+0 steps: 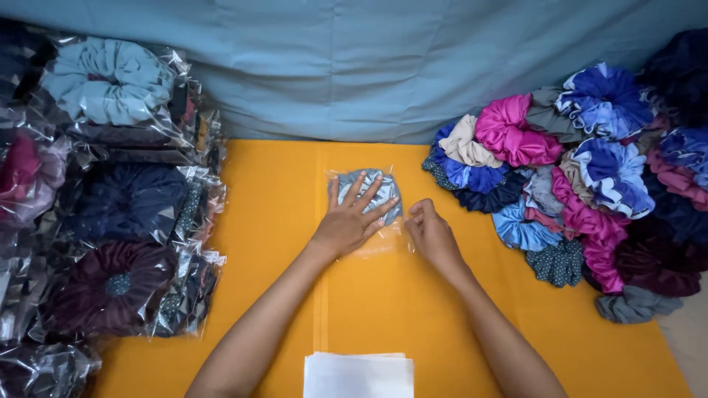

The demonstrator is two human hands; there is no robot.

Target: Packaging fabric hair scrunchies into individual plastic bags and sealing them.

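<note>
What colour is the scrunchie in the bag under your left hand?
Pale grey-blue scrunchie, seen in the head view, the only one.

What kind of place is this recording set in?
Likely a small home packing station: loose scrunchies piled at right, bagged ones stacked at left, and a left hand pressing one in a clear bag on an orange sheet.

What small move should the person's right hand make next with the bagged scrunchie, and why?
Probably fold and press the bag's open edge shut. The left hand lies flat on the grey-blue scrunchie, already inside the clear bag, while the right hand pinches that bag's edge.
</note>
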